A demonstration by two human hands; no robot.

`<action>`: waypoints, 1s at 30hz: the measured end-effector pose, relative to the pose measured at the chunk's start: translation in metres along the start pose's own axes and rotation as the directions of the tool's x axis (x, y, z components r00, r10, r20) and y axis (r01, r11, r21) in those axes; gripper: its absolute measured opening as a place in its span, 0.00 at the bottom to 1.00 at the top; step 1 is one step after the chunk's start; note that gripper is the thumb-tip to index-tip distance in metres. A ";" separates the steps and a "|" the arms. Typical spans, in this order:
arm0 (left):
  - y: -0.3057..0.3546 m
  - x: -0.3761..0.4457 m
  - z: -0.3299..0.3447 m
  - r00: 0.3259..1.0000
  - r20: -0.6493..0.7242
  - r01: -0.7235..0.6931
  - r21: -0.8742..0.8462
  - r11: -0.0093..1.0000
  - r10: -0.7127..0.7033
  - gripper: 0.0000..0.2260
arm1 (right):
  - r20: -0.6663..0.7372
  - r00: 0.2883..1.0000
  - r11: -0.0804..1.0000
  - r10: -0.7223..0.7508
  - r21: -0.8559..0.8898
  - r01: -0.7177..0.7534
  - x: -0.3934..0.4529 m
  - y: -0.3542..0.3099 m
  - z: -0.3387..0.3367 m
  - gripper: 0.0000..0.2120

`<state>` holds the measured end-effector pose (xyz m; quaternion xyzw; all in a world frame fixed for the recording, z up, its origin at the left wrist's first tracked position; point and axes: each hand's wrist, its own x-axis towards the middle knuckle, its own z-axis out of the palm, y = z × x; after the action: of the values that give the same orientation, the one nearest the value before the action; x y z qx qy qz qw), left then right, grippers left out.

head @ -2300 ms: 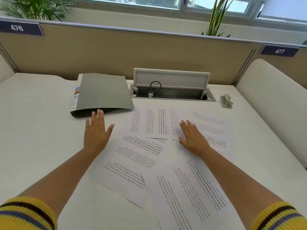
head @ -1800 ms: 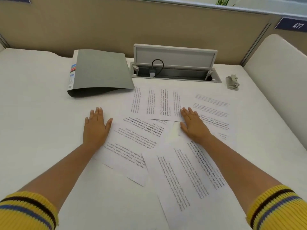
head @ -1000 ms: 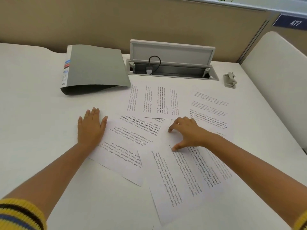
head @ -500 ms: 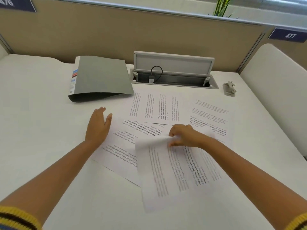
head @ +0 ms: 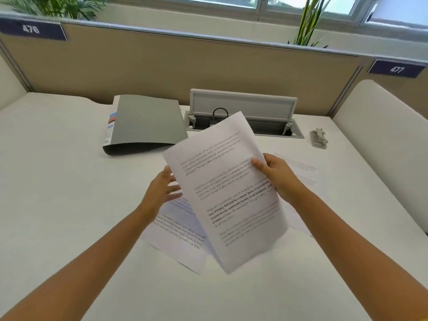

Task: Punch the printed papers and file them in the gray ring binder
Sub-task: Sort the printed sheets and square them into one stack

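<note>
The right hand pinches the lifted printed sheet; the left hand, fingers spread, should take its free edge before the other papers are gathered squarely.

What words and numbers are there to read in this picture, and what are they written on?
"476": dark sign on the partition, left.
"477": dark sign on the partition, right.
"Defined by a slower pace, it is centered": bold print, partly readable, on the held sheet; its other lines are too blurred.
Binder spine label: too small.
Sheets on the desk: too blurred.
</note>
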<state>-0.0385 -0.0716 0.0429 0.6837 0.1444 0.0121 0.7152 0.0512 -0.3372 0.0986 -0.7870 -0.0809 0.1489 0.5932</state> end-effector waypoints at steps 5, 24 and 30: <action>-0.008 -0.014 0.022 0.999 0.036 0.010 -0.044 0.999 -0.008 0.25 | -0.091 0.989 0.984 0.115 0.146 -0.101 0.004 0.012 0.019 0.14; -0.044 -0.003 0.015 0.937 -0.287 0.256 0.177 0.950 -0.199 0.08 | -0.331 0.937 0.586 0.111 -0.739 -0.331 -0.042 0.120 -0.013 0.50; -0.046 -0.001 0.014 0.940 -0.286 0.253 0.213 0.944 -0.187 0.08 | -0.319 0.941 0.617 0.113 -0.719 -0.318 -0.052 0.129 -0.018 0.50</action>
<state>-0.0445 -0.0884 -0.0015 0.7389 0.3141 0.0036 0.5961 0.0022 -0.4061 -0.0135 -0.9785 0.0329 0.0746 0.1895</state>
